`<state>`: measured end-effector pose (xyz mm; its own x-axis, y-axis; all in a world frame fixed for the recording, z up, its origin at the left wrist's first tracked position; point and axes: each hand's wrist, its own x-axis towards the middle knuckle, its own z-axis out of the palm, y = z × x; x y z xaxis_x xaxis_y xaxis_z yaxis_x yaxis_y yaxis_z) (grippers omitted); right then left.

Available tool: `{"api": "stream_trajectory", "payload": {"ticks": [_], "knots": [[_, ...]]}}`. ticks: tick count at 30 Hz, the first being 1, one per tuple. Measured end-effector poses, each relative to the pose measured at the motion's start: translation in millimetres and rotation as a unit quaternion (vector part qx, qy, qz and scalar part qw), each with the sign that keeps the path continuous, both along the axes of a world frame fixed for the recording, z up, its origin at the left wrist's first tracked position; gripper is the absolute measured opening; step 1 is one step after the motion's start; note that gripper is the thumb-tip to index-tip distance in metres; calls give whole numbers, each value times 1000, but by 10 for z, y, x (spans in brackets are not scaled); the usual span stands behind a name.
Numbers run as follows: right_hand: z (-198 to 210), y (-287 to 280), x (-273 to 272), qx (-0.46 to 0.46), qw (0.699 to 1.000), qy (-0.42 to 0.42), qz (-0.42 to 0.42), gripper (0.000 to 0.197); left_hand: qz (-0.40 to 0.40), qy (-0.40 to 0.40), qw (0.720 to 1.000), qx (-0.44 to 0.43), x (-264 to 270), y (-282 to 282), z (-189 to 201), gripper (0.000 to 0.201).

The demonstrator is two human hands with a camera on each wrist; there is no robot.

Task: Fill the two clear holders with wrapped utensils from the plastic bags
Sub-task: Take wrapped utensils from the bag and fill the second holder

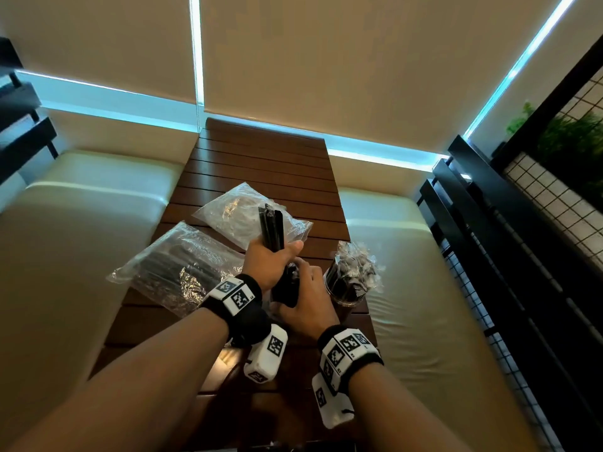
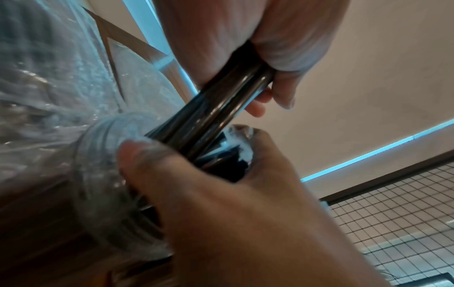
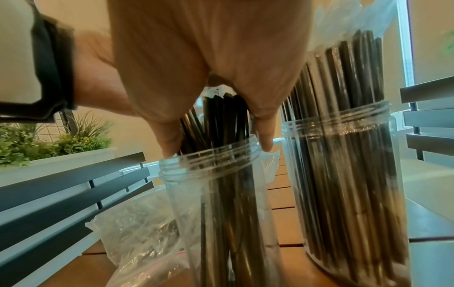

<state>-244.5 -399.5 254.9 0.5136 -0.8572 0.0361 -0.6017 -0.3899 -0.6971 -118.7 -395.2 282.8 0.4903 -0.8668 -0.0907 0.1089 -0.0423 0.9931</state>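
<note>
On the left of the brown slatted wooden surface (image 1: pixel 261 164), a crinkled clear plastic bag of dark wrapped utensils (image 1: pixel 176 265) is seen, with a second, flatter clear plastic bag (image 1: pixel 235 213) beyond it. A bundle of black wrapped utensils (image 1: pixel 271 228) is gripped by the left hand (image 1: pixel 266 262). Only the right wrist view shows the half-filled clear threaded plastic holder (image 3: pixel 213 194), its rim touched by the right hand (image 1: pixel 306 298), fingers curled. Rightmost, a full clear holder (image 3: pixel 349 174) is packed with utensils.

Your two clear threaded plastic holders, upright on the desk.
The right holder (image 3: pixel 343 155) is packed with black wrapped utensils (image 3: pixel 349 81); the left holder (image 3: pixel 211 184) is part-filled; two clear plastic bags (image 1: pixel 182 265) lie flat beyond.
</note>
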Motion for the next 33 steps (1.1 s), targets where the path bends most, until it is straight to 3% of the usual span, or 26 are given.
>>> {"api": "stream_trajectory", "payload": {"ticks": [4, 7, 12, 16, 18, 20, 23, 27, 31, 33], "knots": [[-47, -38, 13, -12, 1000, 12, -7, 78, -19, -9, 999, 27, -23, 14, -170, 15], [-75, -58, -20, -12, 1000, 19, 1, 71, -44, -14, 997, 58, -2, 61, -310, 27], [83, -94, -36, 35, 997, -60, 17, 81, -112, -148, 980, 73, 19, 249, -404, 26], [450, -108, 149, -89, 986, -133, 38, 59, -123, -240, 959, 89, 30, 343, -478, 30], [534, -118, 274, -162, 983, -52, 71, 46, -138, -273, 946, 105, 21, 317, -505, 23], [474, -106, 374, -189, 974, 64, 107, 46, -144, -317, 929, 123, 20, 283, -489, 9], [239, -93, 402, -184, 962, 159, 125, 43, -169, -316, 924, 133, 63, 249, -465, 24], [80, -88, 348, -188, 954, 194, 127, 42, -242, -326, 904, 136, 189, 331, -432, 55], [64, -130, 334, -220, 935, 242, 135, 43, -260, -333, 902, 87, 295, 457, -504, 61], [74, -172, 323, -235, 920, 288, 125, 45, -258, -332, 905, 71, 312, 479, -511, 76]]}}
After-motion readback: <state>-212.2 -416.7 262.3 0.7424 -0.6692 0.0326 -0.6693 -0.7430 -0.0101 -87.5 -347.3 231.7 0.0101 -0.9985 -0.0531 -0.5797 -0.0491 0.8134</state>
